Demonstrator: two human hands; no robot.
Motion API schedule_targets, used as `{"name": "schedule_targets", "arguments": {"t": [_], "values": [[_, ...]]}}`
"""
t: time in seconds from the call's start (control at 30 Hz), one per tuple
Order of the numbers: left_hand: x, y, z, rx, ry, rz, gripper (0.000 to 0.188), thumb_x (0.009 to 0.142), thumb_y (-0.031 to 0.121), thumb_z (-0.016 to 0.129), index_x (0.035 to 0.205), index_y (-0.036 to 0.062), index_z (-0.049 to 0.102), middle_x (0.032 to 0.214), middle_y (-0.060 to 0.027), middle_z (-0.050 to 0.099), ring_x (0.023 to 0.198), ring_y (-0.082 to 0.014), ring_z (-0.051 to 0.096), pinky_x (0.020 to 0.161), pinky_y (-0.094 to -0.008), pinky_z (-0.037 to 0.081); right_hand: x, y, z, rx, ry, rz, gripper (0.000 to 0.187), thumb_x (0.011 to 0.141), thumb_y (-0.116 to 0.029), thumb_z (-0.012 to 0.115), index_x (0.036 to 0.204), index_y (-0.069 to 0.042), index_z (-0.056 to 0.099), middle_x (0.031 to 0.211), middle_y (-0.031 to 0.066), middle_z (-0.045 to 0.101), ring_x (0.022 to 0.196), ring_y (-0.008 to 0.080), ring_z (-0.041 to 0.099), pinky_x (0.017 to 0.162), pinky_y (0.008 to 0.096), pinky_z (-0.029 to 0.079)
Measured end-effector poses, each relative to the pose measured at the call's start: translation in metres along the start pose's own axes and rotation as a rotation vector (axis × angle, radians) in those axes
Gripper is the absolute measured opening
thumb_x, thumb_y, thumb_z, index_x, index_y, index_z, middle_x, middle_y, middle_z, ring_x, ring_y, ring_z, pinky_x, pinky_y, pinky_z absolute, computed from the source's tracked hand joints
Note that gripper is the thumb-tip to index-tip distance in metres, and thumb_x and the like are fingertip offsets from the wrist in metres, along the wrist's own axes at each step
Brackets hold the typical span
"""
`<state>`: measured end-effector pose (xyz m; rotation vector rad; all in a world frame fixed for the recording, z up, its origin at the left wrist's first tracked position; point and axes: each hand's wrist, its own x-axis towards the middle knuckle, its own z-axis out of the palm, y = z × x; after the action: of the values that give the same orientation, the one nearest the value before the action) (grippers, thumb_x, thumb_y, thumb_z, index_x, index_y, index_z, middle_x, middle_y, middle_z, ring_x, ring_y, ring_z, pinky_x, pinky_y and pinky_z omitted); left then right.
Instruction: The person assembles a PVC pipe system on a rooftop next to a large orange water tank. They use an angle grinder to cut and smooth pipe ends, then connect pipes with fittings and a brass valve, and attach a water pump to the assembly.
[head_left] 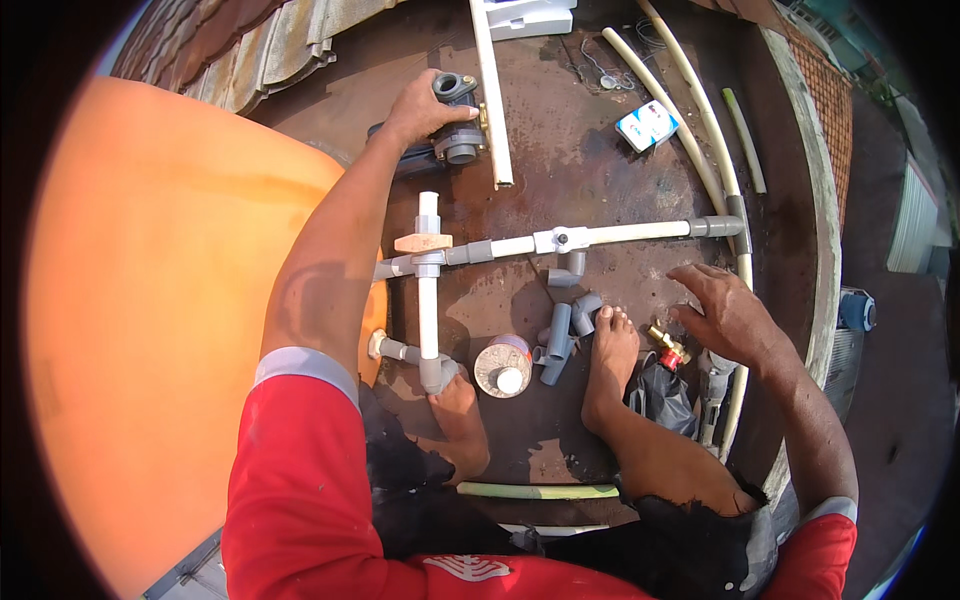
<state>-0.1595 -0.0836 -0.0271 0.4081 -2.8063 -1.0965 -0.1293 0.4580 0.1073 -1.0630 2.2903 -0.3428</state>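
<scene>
At the far end of my reach, my left hand [430,110] is closed on a dark grey pump-like unit [461,152] with round flanged ports and a brass fitting on its side. A cream pipe [492,100] lies just right of it. My right hand [727,312] hangs above the right side of the floor, fingers apart and holding nothing. Nearest to it are a brass fitting [668,345] with a red part and a black plastic bag [664,392]. Between my hands runs a white pipe assembly [620,233] with grey joints and an orange-handled valve [423,243].
A large orange tank [180,300] fills the left side. Several grey pipe fittings [560,325] and a round can [503,368] lie near my bare feet. Long cream pipes [700,90] and a blue-and-white box [647,126] are at right, inside a raised edge [822,250].
</scene>
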Motion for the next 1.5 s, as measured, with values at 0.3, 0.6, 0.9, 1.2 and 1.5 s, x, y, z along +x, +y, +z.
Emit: {"name": "schedule_targets", "arguments": {"t": [0.3, 0.6, 0.9, 1.2, 1.5], "values": [[0.027, 0.017, -0.008, 0.430, -0.001, -0.032, 0.088, 0.078, 0.076, 0.083, 0.122, 0.0005, 0.078, 0.120, -0.0272, 0.080, 0.114, -0.0417, 0.077, 0.099, -0.0490, 0.060, 0.204, -0.017, 0.012, 0.154, 0.071, -0.108, 0.054, 0.102, -0.037, 0.074, 0.131, 0.008, 0.074, 0.113, 0.0301, 0.079, 0.107, 0.0421, 0.079, 0.098, 0.0497, 0.061], [0.024, 0.024, -0.011, 0.463, 0.016, 0.070, 0.079, 0.088, 0.075, 0.075, 0.109, -0.0005, 0.080, 0.109, -0.0269, 0.080, 0.106, -0.0449, 0.076, 0.094, -0.0517, 0.059, 0.285, -0.082, 0.050, 0.980, 0.057, 0.081, 0.057, 0.102, -0.032, 0.081, 0.136, 0.012, 0.069, 0.112, 0.0220, 0.079, 0.092, 0.0258, 0.078, 0.077, 0.0382, 0.065], [0.021, 0.036, -0.001, 0.471, 0.108, -0.079, 0.077, 0.092, 0.071, 0.073, 0.106, -0.0041, 0.081, 0.104, -0.0306, 0.080, 0.102, -0.0469, 0.078, 0.091, -0.0548, 0.060, 0.300, -0.076, 0.066, 0.936, 0.261, 0.074, 0.040, 0.096, -0.023, 0.079, 0.122, 0.006, 0.076, 0.101, 0.0153, 0.079, 0.083, 0.0207, 0.074, 0.074, 0.0365, 0.061], [0.031, 0.055, 0.001, 0.317, 0.088, -0.386, 0.072, 0.102, 0.063, 0.063, 0.093, -0.0062, 0.081, 0.086, -0.0243, 0.080, 0.078, -0.0368, 0.081, 0.072, -0.0467, 0.065, 0.285, -0.077, 0.046, 1.090, 0.204, 0.105, 0.032, 0.095, -0.022, 0.077, 0.112, 0.005, 0.076, 0.091, 0.0109, 0.075, 0.078, 0.0178, 0.071, 0.070, 0.0353, 0.058], [0.029, 0.076, -0.001, 0.081, 0.048, -0.604, 0.065, 0.109, 0.055, 0.057, 0.104, -0.0062, 0.077, 0.085, -0.0189, 0.078, 0.058, -0.0276, 0.076, 0.047, -0.0398, 0.060, 0.285, -0.096, 0.051, 1.214, 0.123, 0.037, 0.033, 0.099, -0.022, 0.079, 0.116, 0.006, 0.075, 0.095, 0.0113, 0.077, 0.083, 0.0175, 0.073, 0.073, 0.0333, 0.058]]}}
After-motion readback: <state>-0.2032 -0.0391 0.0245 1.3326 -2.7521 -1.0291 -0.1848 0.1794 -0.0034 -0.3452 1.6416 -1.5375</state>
